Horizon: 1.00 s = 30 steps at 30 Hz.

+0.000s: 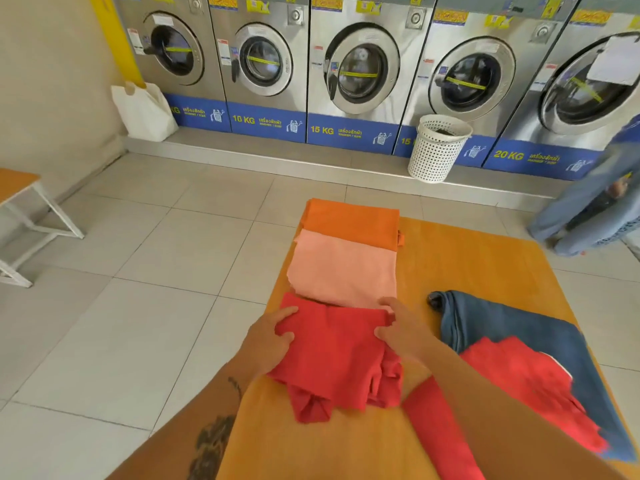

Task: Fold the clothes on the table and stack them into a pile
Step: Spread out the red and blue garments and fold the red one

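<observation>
A folded red garment (336,355) lies on the orange table (485,265) near its left edge. My left hand (273,337) grips its left side and my right hand (401,327) grips its right side. Beyond it lie a folded pink garment (343,271) and a folded orange garment (349,220), overlapping in a row. To the right, an unfolded blue garment (502,320) lies spread out with a loose red garment (519,379) on top of it. Another strip of red cloth (436,427) lies under my right forearm.
A row of washing machines (360,71) lines the far wall, with a white laundry basket (436,147) and a white bag (143,110) on the step before them. A bench (20,209) stands at the left. A person in blue (595,202) stands at the table's far right corner.
</observation>
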Motion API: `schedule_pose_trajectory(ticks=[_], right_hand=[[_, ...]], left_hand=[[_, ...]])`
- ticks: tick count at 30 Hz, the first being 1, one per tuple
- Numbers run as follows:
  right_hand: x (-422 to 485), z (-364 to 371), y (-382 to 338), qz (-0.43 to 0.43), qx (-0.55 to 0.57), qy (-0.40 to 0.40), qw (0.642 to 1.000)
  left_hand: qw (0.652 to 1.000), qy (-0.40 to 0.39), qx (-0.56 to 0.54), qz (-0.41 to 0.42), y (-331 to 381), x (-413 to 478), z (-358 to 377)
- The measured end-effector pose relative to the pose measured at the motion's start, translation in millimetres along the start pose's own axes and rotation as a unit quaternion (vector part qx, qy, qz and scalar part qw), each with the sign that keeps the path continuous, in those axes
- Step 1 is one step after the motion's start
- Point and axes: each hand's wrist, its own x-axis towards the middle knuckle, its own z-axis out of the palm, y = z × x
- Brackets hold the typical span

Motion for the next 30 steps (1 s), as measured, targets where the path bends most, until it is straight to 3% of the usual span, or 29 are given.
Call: schedule_pose_trajectory(ticks=[2,6,11,15,19,22,26,30], right_hand=[[-4,17,5,-0.012,-0.077,-0.014,0.997],[-11,32,13,-0.008,-0.155,-0.029,0.987],[-19,23,20,-0.024,-0.146,-0.006,0.989],[-38,-11,37,-0.030,-0.099,0.051,0.993],[-71,-58,76,-0.023,-0.128,0.151,0.980],[-93,-89,113,0.053,-0.208,0.202,0.956],[-121,-114,159,0.183,-0.181,0.181,0.949],[-128,-127,188,0.204,-0.144,0.133,0.959]], left_hand=[[0.998,0.014,0.060,0.009,-15,2,-1],[0.996,0.040,0.074,0.035,-31,2,-1],[0.985,0.088,0.140,0.052,-21,-2,1],[0.967,0.158,0.147,0.135,20,-9,11],[0.969,0.082,0.083,0.219,60,-17,59],[0.967,-0.002,0.082,0.243,79,-26,111],[0.956,-0.106,0.125,0.244,91,-35,178],[0.951,-0.151,0.176,0.204,90,-43,221]])
